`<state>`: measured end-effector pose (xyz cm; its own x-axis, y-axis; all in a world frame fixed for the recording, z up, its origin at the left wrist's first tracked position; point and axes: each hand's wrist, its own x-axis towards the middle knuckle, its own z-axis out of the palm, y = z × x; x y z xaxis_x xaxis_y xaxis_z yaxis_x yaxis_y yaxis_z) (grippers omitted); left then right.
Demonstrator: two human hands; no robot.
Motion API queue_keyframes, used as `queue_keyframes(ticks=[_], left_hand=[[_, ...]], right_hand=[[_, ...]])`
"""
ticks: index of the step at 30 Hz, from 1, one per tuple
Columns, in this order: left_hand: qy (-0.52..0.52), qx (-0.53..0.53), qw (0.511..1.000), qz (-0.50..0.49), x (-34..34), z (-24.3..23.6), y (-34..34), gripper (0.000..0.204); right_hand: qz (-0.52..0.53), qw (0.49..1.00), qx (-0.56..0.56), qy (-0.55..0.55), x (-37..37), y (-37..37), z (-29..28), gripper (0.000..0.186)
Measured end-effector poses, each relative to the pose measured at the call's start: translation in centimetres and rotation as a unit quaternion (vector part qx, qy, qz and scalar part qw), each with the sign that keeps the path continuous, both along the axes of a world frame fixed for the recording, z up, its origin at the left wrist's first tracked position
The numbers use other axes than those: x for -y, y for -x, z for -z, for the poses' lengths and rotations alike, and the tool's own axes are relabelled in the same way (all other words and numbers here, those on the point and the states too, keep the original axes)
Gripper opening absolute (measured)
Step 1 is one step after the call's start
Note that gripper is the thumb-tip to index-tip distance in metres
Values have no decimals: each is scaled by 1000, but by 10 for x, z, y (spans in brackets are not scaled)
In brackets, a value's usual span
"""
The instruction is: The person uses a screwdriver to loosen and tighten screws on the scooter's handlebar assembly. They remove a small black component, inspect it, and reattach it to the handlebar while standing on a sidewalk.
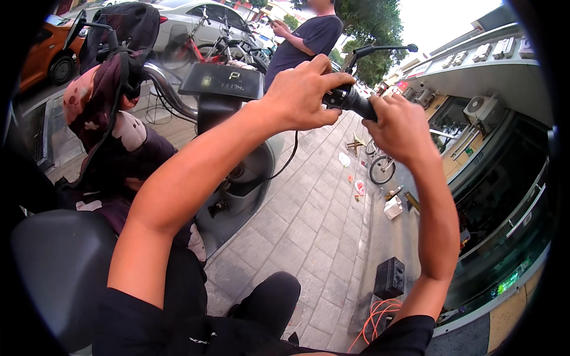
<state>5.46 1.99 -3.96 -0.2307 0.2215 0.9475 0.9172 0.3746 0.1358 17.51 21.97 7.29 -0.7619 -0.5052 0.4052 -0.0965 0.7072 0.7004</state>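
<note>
Both hands are on the right handlebar end of an electric scooter. My left hand holds the black switch housing between thumb and fingers. Around the outer part of the black handlebar grip closes my right hand, knuckles upward. Just above them a black brake lever sticks out to the right. To the left of my left hand sits the scooter's lit dashboard display. A thin black cable hangs below the handlebar. The inner parts of the grip and housing are hidden behind my fingers.
A patterned wind-protection quilt covers the scooter's left side, near the dark seat. On the right stand a black battery and orange cable. A person stands ahead with a phone. Bicycles and parked cars are beyond.
</note>
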Motion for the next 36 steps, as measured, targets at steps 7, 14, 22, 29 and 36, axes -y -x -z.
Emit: queue_keyframes(ticks=[7, 14, 22, 29, 36], left_hand=[[-7, 8, 1000, -17, -1, 0, -7, 61], [-1, 35, 999, -11, 1, 0, -13, 62], [17, 69, 997, -12, 4, -1, -18, 63], [-8, 9, 999, -39, -5, 6, -13, 62], [12, 64, 998, -12, 2, 0, -16, 64]], right_hand=[[-69, 990, -119, -8, -10, 4, 32, 38], [34, 994, 65, 76, 13, -15, -7, 23], [24, 998, 19, 54, 15, -14, 3, 18], [-68, 993, -100, 7, -7, -4, 34, 15], [14, 998, -7, 56, 10, -12, 12, 16]])
